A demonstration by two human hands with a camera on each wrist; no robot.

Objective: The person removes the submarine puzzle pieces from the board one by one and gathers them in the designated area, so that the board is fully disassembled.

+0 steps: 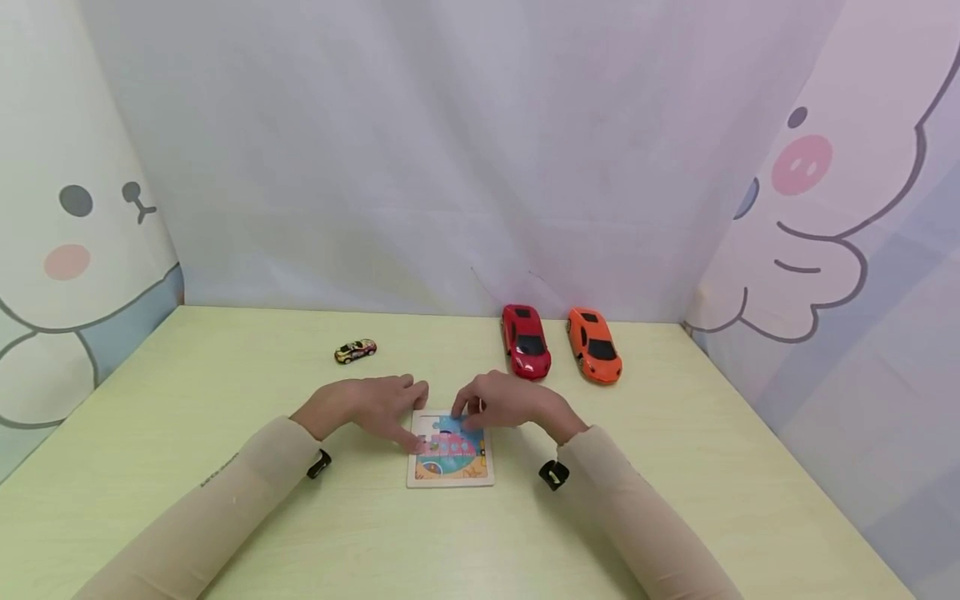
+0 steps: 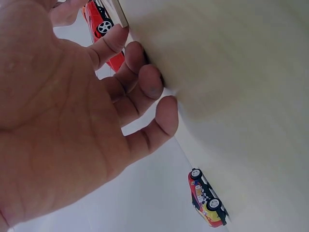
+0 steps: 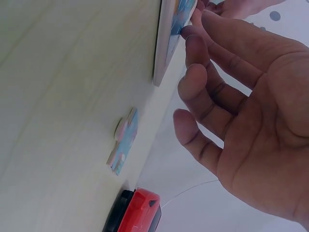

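Note:
A square jigsaw puzzle (image 1: 450, 471) with a pale frame and a pink and blue sea picture lies flat on the table. My left hand (image 1: 384, 407) rests at its left side, thumb on the picture's left part, index finger by the frame's far corner. From the right, my right hand (image 1: 504, 400) reaches over the upper part, index finger and thumb touching the blue pieces. No piece shows lifted between them. A loose puzzle piece (image 3: 124, 142) lies on the table past the frame in the right wrist view; the head view does not show it.
A small yellow-and-red patterned toy car (image 1: 356, 351) stands at the back left. Farther right are a red toy car (image 1: 527, 342) and an orange toy car (image 1: 594, 346). A pale cloth wall (image 1: 435, 167) borders the table's back edge.

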